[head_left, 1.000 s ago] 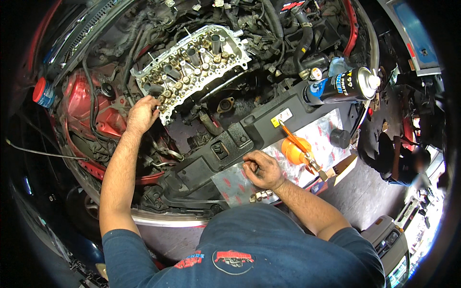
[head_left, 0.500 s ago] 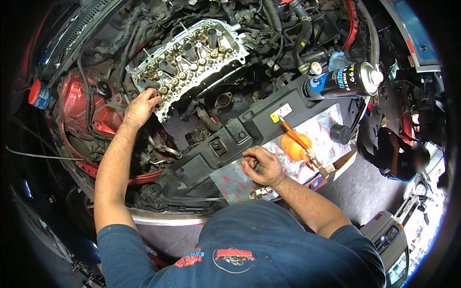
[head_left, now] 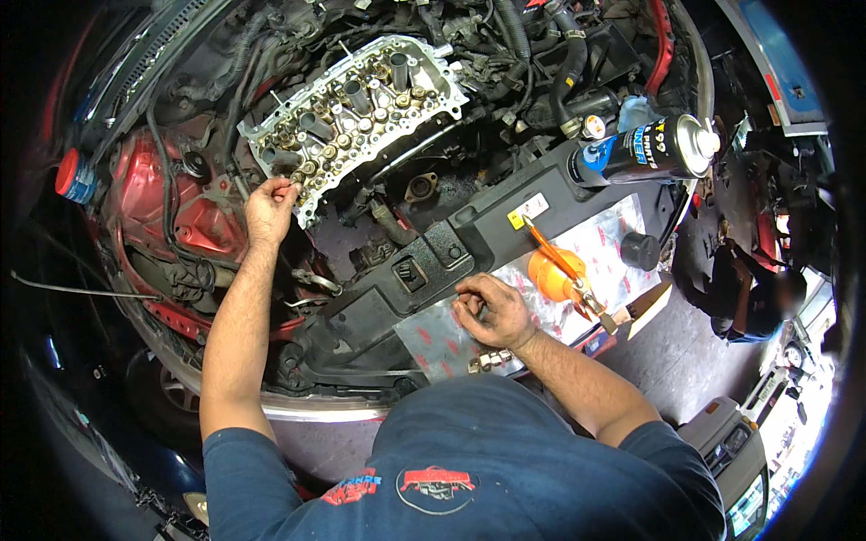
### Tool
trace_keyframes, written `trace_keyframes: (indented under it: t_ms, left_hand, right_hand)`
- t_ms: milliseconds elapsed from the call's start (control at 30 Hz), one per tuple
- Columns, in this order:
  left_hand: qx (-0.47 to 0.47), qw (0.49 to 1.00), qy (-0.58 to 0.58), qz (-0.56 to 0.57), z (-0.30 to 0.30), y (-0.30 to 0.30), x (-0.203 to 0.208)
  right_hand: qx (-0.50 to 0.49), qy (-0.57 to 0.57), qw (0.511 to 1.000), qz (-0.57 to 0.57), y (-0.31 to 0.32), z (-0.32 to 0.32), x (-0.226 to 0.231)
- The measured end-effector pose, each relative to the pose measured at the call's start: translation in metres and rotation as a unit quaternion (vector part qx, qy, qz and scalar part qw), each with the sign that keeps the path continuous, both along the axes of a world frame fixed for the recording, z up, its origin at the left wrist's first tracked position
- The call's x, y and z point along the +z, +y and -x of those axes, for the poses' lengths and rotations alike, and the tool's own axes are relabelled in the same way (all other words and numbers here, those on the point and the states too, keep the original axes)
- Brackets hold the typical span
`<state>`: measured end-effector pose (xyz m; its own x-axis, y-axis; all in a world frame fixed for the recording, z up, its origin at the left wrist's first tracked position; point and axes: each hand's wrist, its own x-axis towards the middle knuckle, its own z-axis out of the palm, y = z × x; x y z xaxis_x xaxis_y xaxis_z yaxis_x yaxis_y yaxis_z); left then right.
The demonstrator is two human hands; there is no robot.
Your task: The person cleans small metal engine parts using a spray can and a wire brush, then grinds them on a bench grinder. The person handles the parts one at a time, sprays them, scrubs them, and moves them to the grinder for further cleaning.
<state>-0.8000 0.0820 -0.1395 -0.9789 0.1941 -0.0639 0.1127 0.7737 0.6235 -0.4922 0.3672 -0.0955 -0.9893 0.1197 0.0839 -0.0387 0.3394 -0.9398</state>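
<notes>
My left hand [head_left: 271, 212] is at the near-left end of a silver cylinder head [head_left: 361, 117] with its valve parts and dark tubes showing. Its thumb and fingertips are pinched together at the head's edge; anything between them is too small to make out. My right hand [head_left: 494, 311] hovers or rests over a printed plastic sheet [head_left: 433, 338] on the black front panel. Its fingers are curled in, and I cannot make out what they hold, if anything. Several small shiny metal pieces [head_left: 490, 362] lie on the sheet, just below that hand.
An orange oil can [head_left: 552, 276] with a long spout stands on the sheet, beside a black round cap [head_left: 640, 251]. A black and blue spray can [head_left: 645, 151] lies on the panel's right end. A red-lidded container [head_left: 76, 176] is at far left. Another person [head_left: 753, 293] is at right.
My left hand and forearm have shifted slightly right and downward along the cylinder head's end, with the fingertips now pinched at its near edge. My right hand has stayed nearly still.
</notes>
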Motion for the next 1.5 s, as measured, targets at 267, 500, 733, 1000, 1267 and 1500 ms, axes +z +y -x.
trace_keyframes:
  t_ms: [267, 500, 733, 1000, 1267, 1500]
  left_hand:
    - [0.100, 0.990, -0.079, -0.065, 0.005, 0.011, -0.007]
    - [0.101, 0.992, -0.035, -0.063, 0.004, 0.006, -0.026]
    - [0.002, 0.996, 0.055, 0.065, -0.019, -0.003, -0.015]
    - [0.050, 0.965, 0.037, -0.254, -0.192, -0.024, 0.030]
    - [0.017, 0.985, 0.028, -0.171, -0.343, 0.005, 0.088]
    - [-0.105, 0.983, 0.046, -0.144, -0.357, 0.081, 0.118]
  right_hand:
    - [0.005, 0.015, 1.000, -0.014, 0.001, 0.001, 0.003]
    - [-0.007, 0.020, 0.999, -0.025, 0.001, 0.000, 0.001]
    - [0.000, -0.029, 0.996, 0.081, 0.007, -0.004, -0.010]
    - [0.041, -0.046, 0.992, 0.112, 0.014, -0.008, 0.006]
    - [0.098, 0.015, 0.991, -0.091, 0.066, -0.107, 0.051]
    - [0.043, -0.118, 0.983, -0.135, 0.093, -0.150, 0.036]
